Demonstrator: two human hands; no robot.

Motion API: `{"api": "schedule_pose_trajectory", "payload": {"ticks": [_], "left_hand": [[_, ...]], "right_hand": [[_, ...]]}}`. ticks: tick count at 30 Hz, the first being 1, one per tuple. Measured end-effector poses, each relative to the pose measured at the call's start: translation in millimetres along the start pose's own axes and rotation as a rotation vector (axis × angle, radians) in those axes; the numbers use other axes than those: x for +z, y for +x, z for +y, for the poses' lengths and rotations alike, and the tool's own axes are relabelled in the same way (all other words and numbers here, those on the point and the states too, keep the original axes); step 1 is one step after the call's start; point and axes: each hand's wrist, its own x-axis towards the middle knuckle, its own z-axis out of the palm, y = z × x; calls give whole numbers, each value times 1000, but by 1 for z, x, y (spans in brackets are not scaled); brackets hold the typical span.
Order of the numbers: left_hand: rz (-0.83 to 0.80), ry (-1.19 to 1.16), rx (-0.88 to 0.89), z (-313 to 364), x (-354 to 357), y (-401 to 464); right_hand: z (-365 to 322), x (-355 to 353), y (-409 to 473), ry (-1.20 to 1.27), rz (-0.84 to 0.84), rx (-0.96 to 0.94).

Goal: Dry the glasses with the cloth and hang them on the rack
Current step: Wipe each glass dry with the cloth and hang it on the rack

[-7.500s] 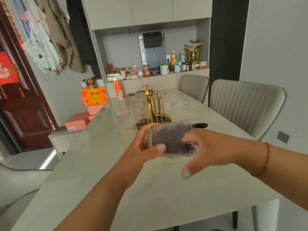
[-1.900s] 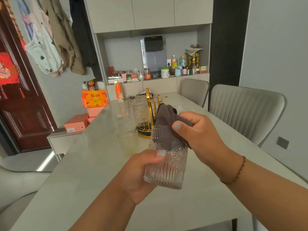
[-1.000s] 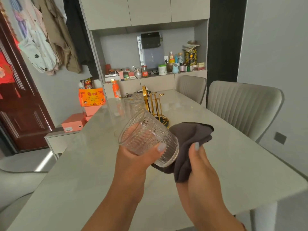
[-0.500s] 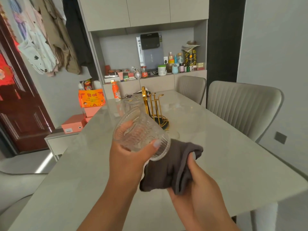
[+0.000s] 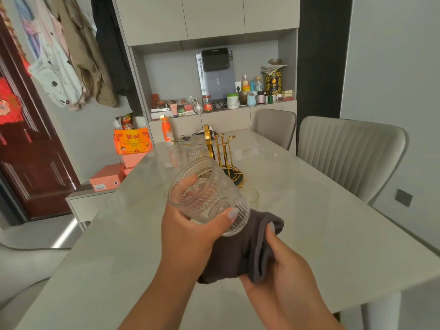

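- Our left hand (image 5: 188,234) grips a ribbed glass (image 5: 209,195) above the table (image 5: 333,246), thumb across the near side and fingers curled round the far side, where we see them through the wall.
- The glass is tilted: its long axis runs from upper left to lower right, the open mouth pointing up and left, toward us, and the thick base pointing down and right.
- The base touches a dark grey cloth (image 5: 240,253) that lies bunched just under and to the right of it.
- Our right hand (image 5: 283,275) holds the cloth from below, thumb pressed along its right fold and fingers hidden beneath the fabric.
- Both hands are off the table, near its front edge.
- Farther back on the table stands a gold rack (image 5: 223,151) on a dark round base, upright, with thin posts rising from it.
- Just left of the rack we see more glasses (image 5: 192,150); they look mouth down, but we cannot tell whether they hang on the rack or stand beside it.
- Another glass seems to stand on the table behind the one we hold; it is mostly hidden.
- An orange bottle (image 5: 166,131) stands at the far end of the table.
- Two grey chairs (image 5: 350,153) stand along the right side.
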Motion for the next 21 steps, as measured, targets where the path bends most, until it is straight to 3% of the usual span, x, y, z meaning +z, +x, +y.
{"api": "schedule_pose_trajectory", "payload": {"ticks": [6, 10, 13, 17, 21], "left_hand": [[-41, -68, -1, 3, -2, -6], [-132, -68, 32, 7, 7, -17], [-98, -31, 58, 9, 6, -12], [-42, -1, 73, 9, 0, -3], [-109, -60, 66, 10, 0, -9]], "right_hand": [[-21, 2, -4, 33, -91, -98], [-16, 1, -2, 42, -83, -31], [-7, -2, -2, 49, -55, 35], [-15, -1, -7, 63, -152, 12], [-29, 5, -8, 27, -145, -45]]}}
